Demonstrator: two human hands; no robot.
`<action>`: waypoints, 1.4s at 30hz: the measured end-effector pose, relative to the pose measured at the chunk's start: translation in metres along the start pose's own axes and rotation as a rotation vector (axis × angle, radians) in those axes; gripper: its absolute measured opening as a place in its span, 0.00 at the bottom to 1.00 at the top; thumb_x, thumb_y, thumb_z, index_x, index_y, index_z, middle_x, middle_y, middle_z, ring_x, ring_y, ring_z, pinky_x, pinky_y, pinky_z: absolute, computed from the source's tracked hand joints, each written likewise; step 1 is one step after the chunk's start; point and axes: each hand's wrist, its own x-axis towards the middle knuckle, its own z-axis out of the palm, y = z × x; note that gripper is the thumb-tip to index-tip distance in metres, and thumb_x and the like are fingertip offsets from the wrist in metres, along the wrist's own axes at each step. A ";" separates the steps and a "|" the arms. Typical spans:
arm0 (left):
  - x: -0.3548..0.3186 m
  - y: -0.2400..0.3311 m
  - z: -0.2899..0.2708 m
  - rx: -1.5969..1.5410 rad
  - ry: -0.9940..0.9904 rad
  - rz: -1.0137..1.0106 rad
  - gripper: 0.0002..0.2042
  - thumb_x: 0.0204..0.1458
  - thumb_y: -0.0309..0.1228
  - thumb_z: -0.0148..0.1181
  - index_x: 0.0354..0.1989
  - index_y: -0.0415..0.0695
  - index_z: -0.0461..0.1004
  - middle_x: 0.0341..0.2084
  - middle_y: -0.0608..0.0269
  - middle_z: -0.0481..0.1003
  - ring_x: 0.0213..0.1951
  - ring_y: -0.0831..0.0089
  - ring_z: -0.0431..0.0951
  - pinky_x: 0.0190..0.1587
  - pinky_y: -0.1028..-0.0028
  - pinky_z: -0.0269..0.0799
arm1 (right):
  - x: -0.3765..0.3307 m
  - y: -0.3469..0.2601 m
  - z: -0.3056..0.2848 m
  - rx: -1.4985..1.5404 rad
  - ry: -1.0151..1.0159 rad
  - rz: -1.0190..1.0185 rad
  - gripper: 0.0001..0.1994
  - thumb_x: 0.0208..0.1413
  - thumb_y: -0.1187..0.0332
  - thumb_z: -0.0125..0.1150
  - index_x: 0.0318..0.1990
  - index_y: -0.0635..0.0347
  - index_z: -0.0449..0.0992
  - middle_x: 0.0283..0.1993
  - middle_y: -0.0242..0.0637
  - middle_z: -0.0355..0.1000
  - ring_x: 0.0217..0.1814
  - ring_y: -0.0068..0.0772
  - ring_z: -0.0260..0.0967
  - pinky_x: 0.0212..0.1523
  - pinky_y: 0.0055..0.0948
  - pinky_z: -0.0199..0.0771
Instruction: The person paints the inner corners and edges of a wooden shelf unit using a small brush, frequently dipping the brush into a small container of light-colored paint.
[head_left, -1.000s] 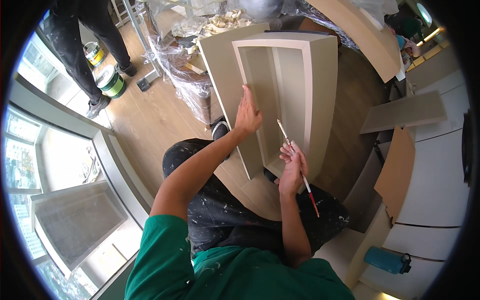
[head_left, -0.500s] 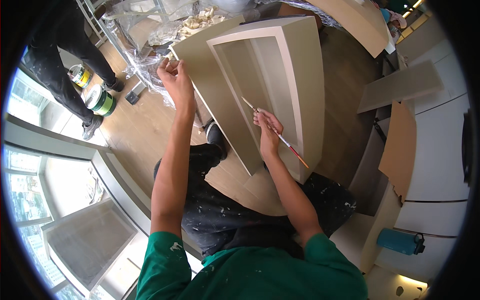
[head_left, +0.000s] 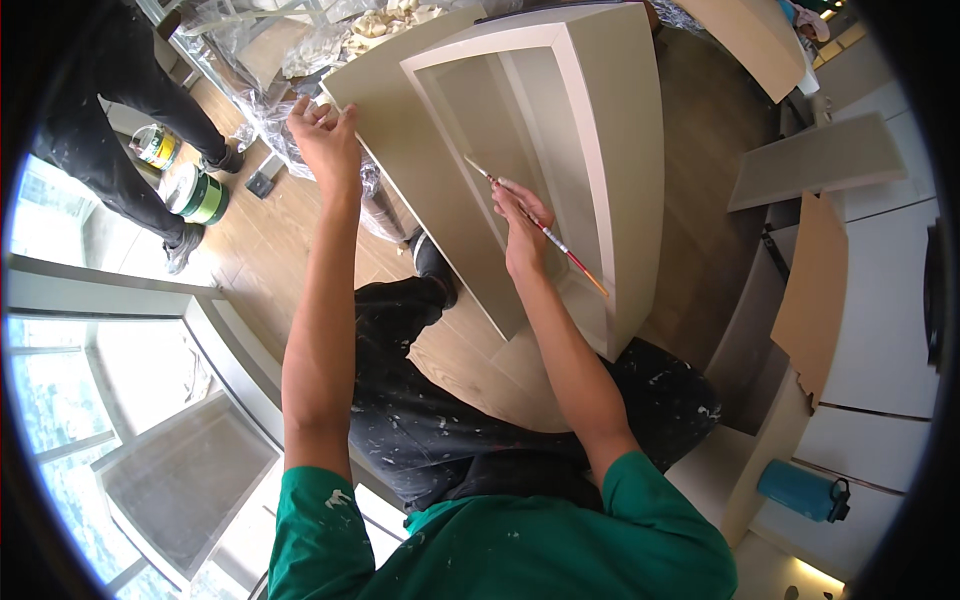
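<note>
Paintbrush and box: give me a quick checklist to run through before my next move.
1. Paintbrush held: ok, it is in the right hand, tip pointing away from the body.
2. Brush tip off the box: cannot tell; it shows against the box's opening, but contact is unclear.
3. Left hand away from the brush tip: ok, it is well to the left.
4. Left hand gripping the panel: cannot tell; it is at the panel's edge, fingers curled.
5. Blue bottle apart from the box: ok, it is off to the right.
</note>
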 end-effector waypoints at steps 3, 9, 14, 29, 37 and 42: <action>0.005 -0.008 -0.003 -0.087 0.014 -0.103 0.35 0.51 0.23 0.71 0.65 0.33 0.57 0.51 0.45 0.72 0.46 0.66 0.79 0.46 0.71 0.76 | -0.002 0.006 -0.005 0.007 0.005 0.001 0.12 0.61 0.73 0.68 0.49 0.68 0.80 0.43 0.35 0.81 0.43 0.18 0.76 0.42 0.18 0.74; 0.007 -0.010 -0.004 -0.058 0.006 -0.122 0.35 0.50 0.22 0.72 0.65 0.34 0.58 0.51 0.47 0.72 0.46 0.66 0.78 0.45 0.72 0.75 | -0.020 0.004 -0.022 -0.061 0.055 0.018 0.12 0.59 0.72 0.69 0.49 0.66 0.81 0.45 0.36 0.82 0.45 0.20 0.77 0.41 0.20 0.71; 0.006 -0.010 -0.003 -0.044 0.010 -0.124 0.36 0.50 0.22 0.72 0.65 0.33 0.57 0.50 0.47 0.73 0.46 0.66 0.79 0.44 0.72 0.75 | -0.005 -0.005 -0.003 -0.028 0.025 -0.007 0.13 0.59 0.71 0.70 0.49 0.65 0.82 0.45 0.35 0.83 0.44 0.18 0.77 0.39 0.18 0.69; 0.004 -0.010 -0.002 -0.024 -0.005 -0.087 0.35 0.52 0.25 0.72 0.65 0.32 0.57 0.51 0.46 0.73 0.46 0.64 0.79 0.48 0.70 0.75 | -0.002 -0.008 0.006 -0.047 -0.002 -0.050 0.12 0.59 0.72 0.69 0.49 0.66 0.82 0.42 0.31 0.82 0.38 0.12 0.73 0.35 0.15 0.63; 0.008 -0.016 -0.002 -0.017 -0.018 -0.056 0.36 0.52 0.26 0.72 0.65 0.32 0.56 0.50 0.44 0.74 0.46 0.64 0.79 0.48 0.70 0.76 | -0.010 -0.007 -0.002 -0.115 0.038 0.017 0.10 0.60 0.79 0.65 0.47 0.74 0.80 0.45 0.42 0.81 0.47 0.25 0.79 0.52 0.20 0.77; 0.007 -0.016 -0.003 -0.007 -0.011 -0.060 0.36 0.52 0.26 0.72 0.65 0.33 0.56 0.51 0.43 0.74 0.47 0.64 0.79 0.48 0.70 0.75 | -0.018 -0.004 -0.011 -0.174 0.051 0.042 0.09 0.60 0.79 0.65 0.47 0.74 0.80 0.44 0.42 0.81 0.47 0.24 0.79 0.52 0.20 0.77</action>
